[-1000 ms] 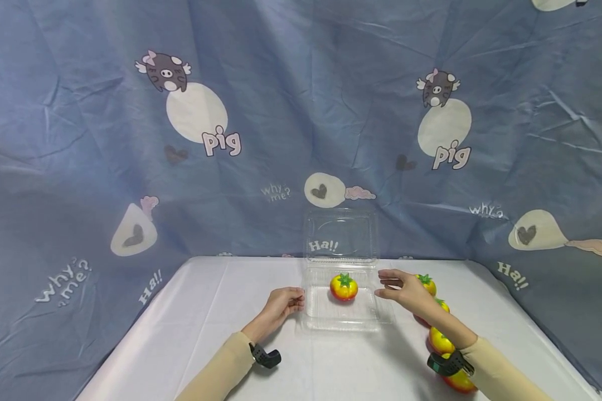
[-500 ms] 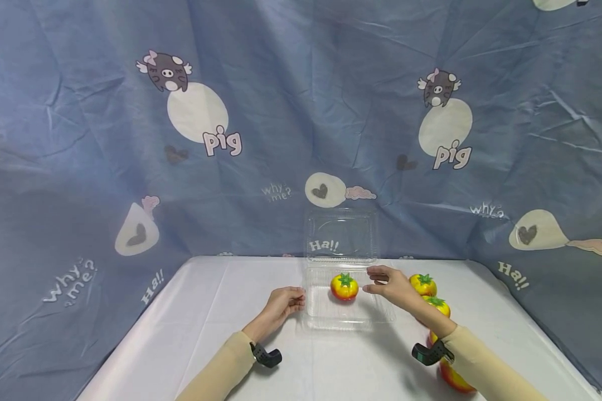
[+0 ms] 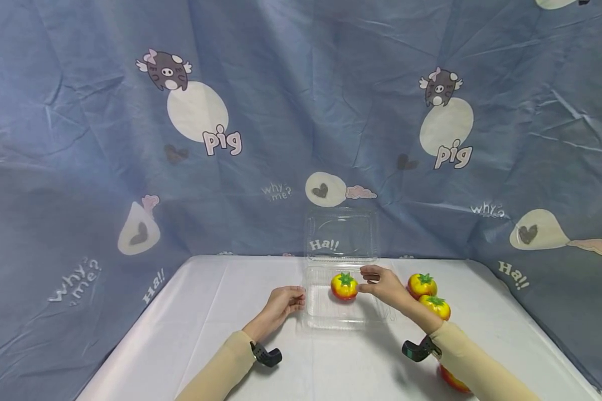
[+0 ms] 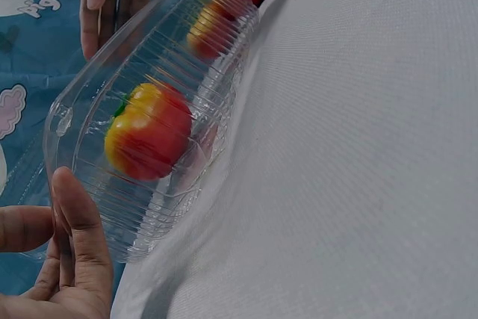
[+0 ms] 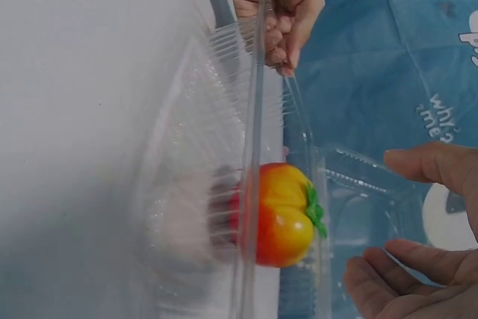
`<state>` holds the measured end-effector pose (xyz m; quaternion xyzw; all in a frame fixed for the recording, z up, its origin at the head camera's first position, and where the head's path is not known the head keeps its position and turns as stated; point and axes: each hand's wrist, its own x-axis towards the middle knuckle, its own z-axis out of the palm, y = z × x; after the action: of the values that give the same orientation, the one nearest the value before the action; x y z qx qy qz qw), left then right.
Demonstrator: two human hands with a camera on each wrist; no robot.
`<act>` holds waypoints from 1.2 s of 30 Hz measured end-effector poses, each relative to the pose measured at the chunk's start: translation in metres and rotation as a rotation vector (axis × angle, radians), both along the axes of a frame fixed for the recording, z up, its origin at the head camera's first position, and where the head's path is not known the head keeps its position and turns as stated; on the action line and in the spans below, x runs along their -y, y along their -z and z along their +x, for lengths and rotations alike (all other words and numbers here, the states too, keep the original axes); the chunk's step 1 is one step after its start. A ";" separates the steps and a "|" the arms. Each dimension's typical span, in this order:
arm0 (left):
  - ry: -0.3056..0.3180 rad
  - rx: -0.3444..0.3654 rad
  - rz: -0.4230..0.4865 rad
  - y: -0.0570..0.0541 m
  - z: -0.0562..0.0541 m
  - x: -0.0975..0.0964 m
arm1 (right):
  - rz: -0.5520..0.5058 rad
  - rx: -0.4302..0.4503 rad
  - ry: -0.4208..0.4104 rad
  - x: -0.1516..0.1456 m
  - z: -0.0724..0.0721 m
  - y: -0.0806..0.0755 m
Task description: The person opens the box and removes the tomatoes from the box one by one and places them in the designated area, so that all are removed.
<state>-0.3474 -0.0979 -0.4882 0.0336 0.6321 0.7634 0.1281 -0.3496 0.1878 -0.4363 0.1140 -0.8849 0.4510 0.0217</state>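
Note:
A clear plastic clamshell box (image 3: pixel 326 313) stands on the table with its lid (image 3: pixel 342 234) raised at the back. One red-and-yellow tomato (image 3: pixel 344 285) with a green leafy top sits inside it. At the box's left side, my left hand (image 3: pixel 282 303) pinches the rim between thumb and fingers, as the left wrist view shows on the box wall (image 4: pixel 78 102). My right hand (image 3: pixel 385 287) hovers over the right part of the box, thumb and fingers spread. In the right wrist view, a gap separates its fingertips (image 5: pixel 362 278) from the tomato (image 5: pixel 284 218).
More tomatoes lie in a line along the right of the white table (image 3: pixel 261 373): one at the back (image 3: pixel 421 285), another in front of it (image 3: pixel 436 307), and one (image 3: pixel 454 379) partly under the right sleeve. A blue patterned cloth (image 3: pixel 281 83) hangs behind.
My right hand has moved left, from the box's right edge to close beside the tomato inside. The left hand, the box and the tomato in it stay in place.

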 end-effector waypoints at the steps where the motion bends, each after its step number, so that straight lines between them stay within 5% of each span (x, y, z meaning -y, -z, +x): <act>1: 0.000 0.001 0.002 -0.001 0.001 0.000 | 0.005 0.000 -0.002 0.001 -0.001 0.001; 36: -0.004 -0.001 -0.012 0.000 0.001 -0.002 | 0.046 -0.033 0.065 0.024 -0.021 0.029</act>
<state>-0.3469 -0.0958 -0.4883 0.0319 0.6368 0.7599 0.1266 -0.3703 0.1638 -0.4655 0.0930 -0.8979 0.4276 0.0481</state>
